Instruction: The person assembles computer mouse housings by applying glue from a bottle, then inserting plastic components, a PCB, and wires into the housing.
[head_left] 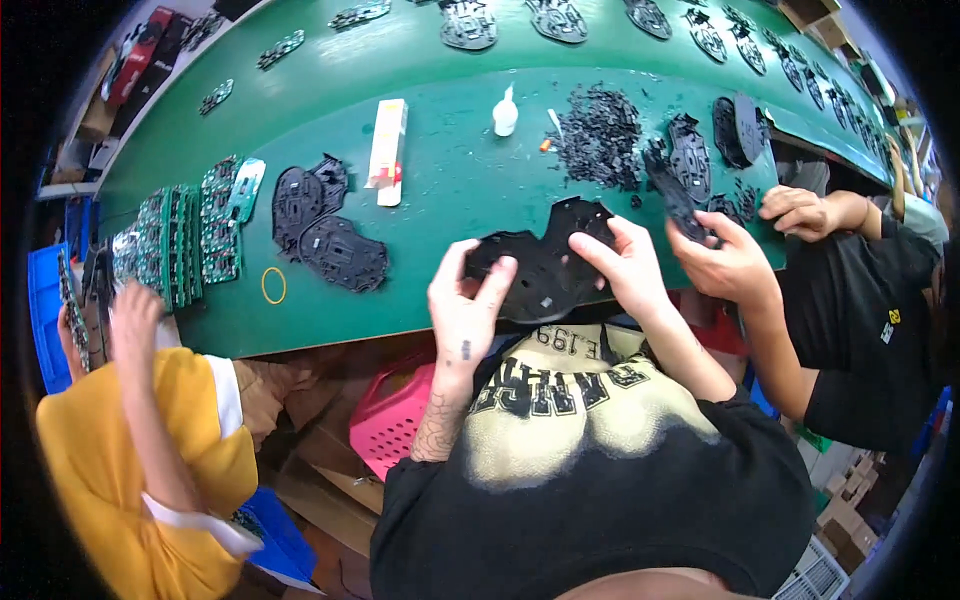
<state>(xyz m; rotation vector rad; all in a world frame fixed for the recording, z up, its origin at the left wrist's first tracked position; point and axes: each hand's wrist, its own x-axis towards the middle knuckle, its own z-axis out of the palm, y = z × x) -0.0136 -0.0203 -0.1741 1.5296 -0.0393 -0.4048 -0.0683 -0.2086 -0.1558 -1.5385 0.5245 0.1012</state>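
A flat black plastic panel [545, 265] is held at the near edge of the green table [440, 190], gripped on either side by the left hand [468, 300] and right hand [628, 262], with more black panels [325, 225] lying to its left.

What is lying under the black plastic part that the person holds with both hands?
Under the black plastic part, held by the left hand and right hand, lies the green table at its near edge. The surface directly beneath is covered, so anything there cannot be seen.
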